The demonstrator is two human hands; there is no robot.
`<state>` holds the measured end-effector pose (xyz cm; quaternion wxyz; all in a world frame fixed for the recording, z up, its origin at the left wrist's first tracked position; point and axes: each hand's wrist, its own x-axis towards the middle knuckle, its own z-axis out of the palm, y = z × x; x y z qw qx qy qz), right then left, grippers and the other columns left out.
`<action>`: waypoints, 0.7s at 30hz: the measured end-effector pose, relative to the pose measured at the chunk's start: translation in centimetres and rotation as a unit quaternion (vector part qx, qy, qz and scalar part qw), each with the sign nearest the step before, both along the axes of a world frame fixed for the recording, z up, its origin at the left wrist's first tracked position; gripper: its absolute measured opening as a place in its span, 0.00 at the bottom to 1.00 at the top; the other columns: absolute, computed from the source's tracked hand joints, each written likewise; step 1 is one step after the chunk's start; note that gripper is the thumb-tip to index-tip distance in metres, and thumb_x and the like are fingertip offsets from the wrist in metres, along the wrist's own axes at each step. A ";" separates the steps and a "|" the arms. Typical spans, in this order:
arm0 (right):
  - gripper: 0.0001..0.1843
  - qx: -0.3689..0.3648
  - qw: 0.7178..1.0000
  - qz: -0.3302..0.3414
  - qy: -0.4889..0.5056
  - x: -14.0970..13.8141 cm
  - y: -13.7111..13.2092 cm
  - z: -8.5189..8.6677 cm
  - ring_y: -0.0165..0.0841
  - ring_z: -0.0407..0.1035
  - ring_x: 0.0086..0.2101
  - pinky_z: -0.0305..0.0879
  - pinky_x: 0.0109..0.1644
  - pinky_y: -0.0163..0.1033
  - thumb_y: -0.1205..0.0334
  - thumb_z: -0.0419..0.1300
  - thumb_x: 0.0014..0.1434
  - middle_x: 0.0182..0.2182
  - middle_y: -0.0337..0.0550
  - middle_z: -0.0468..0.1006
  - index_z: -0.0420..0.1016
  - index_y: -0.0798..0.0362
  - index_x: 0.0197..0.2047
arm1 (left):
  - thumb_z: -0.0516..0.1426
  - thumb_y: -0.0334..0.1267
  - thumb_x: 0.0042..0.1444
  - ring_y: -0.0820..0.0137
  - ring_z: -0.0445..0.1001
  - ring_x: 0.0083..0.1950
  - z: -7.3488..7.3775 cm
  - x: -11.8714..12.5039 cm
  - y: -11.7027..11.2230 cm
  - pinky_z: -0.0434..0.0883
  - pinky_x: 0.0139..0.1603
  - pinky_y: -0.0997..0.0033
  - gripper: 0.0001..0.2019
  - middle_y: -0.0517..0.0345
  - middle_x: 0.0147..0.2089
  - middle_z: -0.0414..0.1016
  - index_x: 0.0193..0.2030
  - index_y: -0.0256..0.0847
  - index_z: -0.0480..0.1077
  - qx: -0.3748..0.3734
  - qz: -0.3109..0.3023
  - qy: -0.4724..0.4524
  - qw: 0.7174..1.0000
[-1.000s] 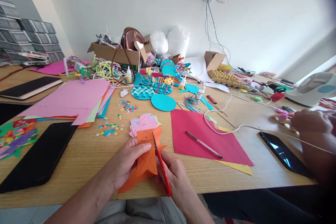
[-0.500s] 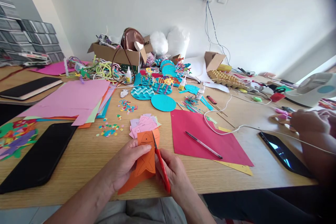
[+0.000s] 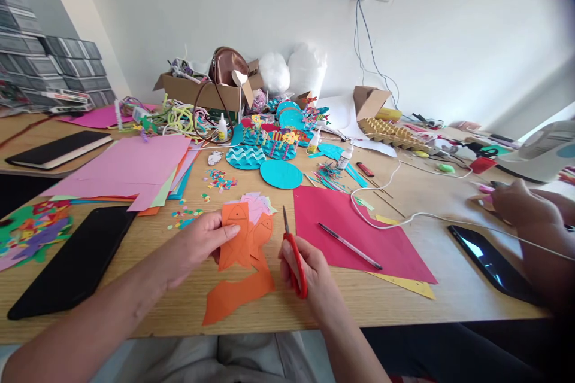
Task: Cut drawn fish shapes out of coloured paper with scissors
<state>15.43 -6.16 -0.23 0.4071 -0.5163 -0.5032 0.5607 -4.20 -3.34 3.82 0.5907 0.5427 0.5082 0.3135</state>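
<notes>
My left hand (image 3: 191, 246) pinches an orange paper fish cut-out (image 3: 235, 234) just above the wooden table (image 3: 148, 287). A second orange fish shape (image 3: 261, 231) sits behind it, joined to the leftover orange sheet (image 3: 238, 294) lying on the table. My right hand (image 3: 308, 269) is closed round the handles of red scissors (image 3: 293, 254), blades together and pointing up and away, a little to the right of the fish. A small pile of pink and pale cut-outs (image 3: 255, 203) lies just beyond the fish.
A red sheet (image 3: 359, 233) with a pen (image 3: 349, 245) lies to the right. A white cable (image 3: 404, 218) and a black phone (image 3: 492, 263) lie further right, near another person's hands (image 3: 523, 206). A black tablet (image 3: 74, 260) and stacked coloured paper (image 3: 126, 170) are at left; craft clutter fills the back.
The scissors have come away from the orange paper and moved right. My left hand has carried the cut fish up and left, and the leftover orange sheet now lies on the table.
</notes>
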 end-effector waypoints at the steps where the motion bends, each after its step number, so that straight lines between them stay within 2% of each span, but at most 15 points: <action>1: 0.23 0.011 1.000 -0.008 -0.002 0.3 0.1 0.1 0.24 0.54 0.17 0.49 0.20 0.30 0.40 0.53 0.54 0.15 0.31 0.61 0.60 0.53 0.25 | 0.54 0.45 0.51 0.66 0.73 0.33 0.2 -0.1 0.8 0.67 0.30 0.71 0.13 0.54 0.33 0.77 0.37 0.37 0.72 0.035 -0.034 0.065 0.997; 3: 0.23 0.029 0.999 -0.017 -0.013 0.8 0.2 0.2 0.24 0.55 0.18 0.49 0.21 0.31 0.41 0.54 0.54 0.16 0.31 0.62 0.60 0.53 0.25 | 0.51 0.40 0.52 0.66 0.74 0.36 0.3 0.2 2.7 0.67 0.31 0.72 0.12 0.55 0.36 0.76 0.38 0.37 0.70 0.089 -0.133 0.182 0.970; 5: 0.22 0.034 0.999 -0.023 -0.027 1.1 0.1 0.2 0.25 0.56 0.18 0.50 0.21 0.31 0.41 0.54 0.55 0.16 0.32 0.62 0.60 0.53 0.25 | 0.53 0.35 0.48 0.67 0.74 0.38 0.2 1.1 4.7 0.68 0.33 0.73 0.12 0.56 0.39 0.76 0.39 0.38 0.69 0.092 -0.179 0.213 0.956; 7: 0.22 0.031 0.998 -0.024 -0.038 1.2 -0.1 0.0 0.25 0.56 0.18 0.50 0.21 0.31 0.41 0.53 0.56 0.16 0.32 0.61 0.60 0.52 0.25 | 0.52 0.32 0.45 0.68 0.75 0.34 -0.3 2.3 6.3 0.68 0.29 0.74 0.14 0.59 0.36 0.76 0.41 0.39 0.69 0.087 -0.215 0.248 0.941; 10: 0.22 0.030 0.998 -0.022 -0.049 1.4 -0.3 -0.5 0.26 0.55 0.19 0.50 0.22 0.32 0.42 0.53 0.56 0.17 0.32 0.61 0.59 0.52 0.24 | 0.54 0.30 0.43 0.68 0.74 0.32 -1.1 3.9 7.7 0.67 0.26 0.75 0.13 0.59 0.33 0.75 0.39 0.40 0.68 0.106 -0.239 0.318 0.911; 13: 0.21 0.040 0.997 -0.014 -0.061 1.7 -0.4 -0.9 0.26 0.54 0.20 0.50 0.22 0.32 0.43 0.54 0.56 0.18 0.32 0.61 0.59 0.52 0.25 | 0.56 0.31 0.40 0.62 0.73 0.38 -1.5 4.8 8.2 0.68 0.26 0.72 0.14 0.56 0.38 0.73 0.38 0.42 0.68 0.148 -0.249 0.389 0.875; 15: 0.19 0.044 0.996 -0.008 -0.076 1.7 -0.2 -1.0 0.26 0.54 0.20 0.49 0.23 0.32 0.45 0.55 0.55 0.18 0.32 0.59 0.59 0.52 0.25 | 0.57 0.31 0.39 0.58 0.71 0.45 -1.6 5.1 8.4 0.70 0.31 0.69 0.16 0.53 0.45 0.71 0.39 0.43 0.67 0.179 -0.261 0.421 0.850; 17: 0.18 0.044 0.995 -0.002 -0.094 1.6 -0.1 -1.0 0.27 0.54 0.21 0.50 0.24 0.33 0.46 0.56 0.54 0.18 0.32 0.59 0.59 0.52 0.25 | 0.58 0.30 0.38 0.57 0.68 0.51 -1.6 5.4 8.7 0.70 0.40 0.65 0.18 0.52 0.49 0.70 0.40 0.43 0.67 0.203 -0.277 0.443 0.828; 19: 0.17 0.043 0.993 0.001 -0.108 1.4 0.1 -0.9 0.27 0.54 0.22 0.50 0.24 0.33 0.48 0.56 0.55 0.19 0.32 0.59 0.60 0.52 0.25 | 0.59 0.30 0.38 0.57 0.66 0.53 -1.6 5.6 9.1 0.68 0.47 0.62 0.18 0.51 0.50 0.69 0.40 0.42 0.67 0.220 -0.292 0.456 0.811; 21: 0.16 0.046 0.992 0.001 -0.116 1.3 0.2 -0.9 0.27 0.55 0.22 0.51 0.25 0.33 0.50 0.56 0.55 0.19 0.32 0.60 0.60 0.52 0.25 | 0.60 0.31 0.38 0.57 0.67 0.53 -1.8 5.8 9.4 0.65 0.50 0.60 0.16 0.50 0.49 0.69 0.38 0.41 0.67 0.234 -0.304 0.462 0.800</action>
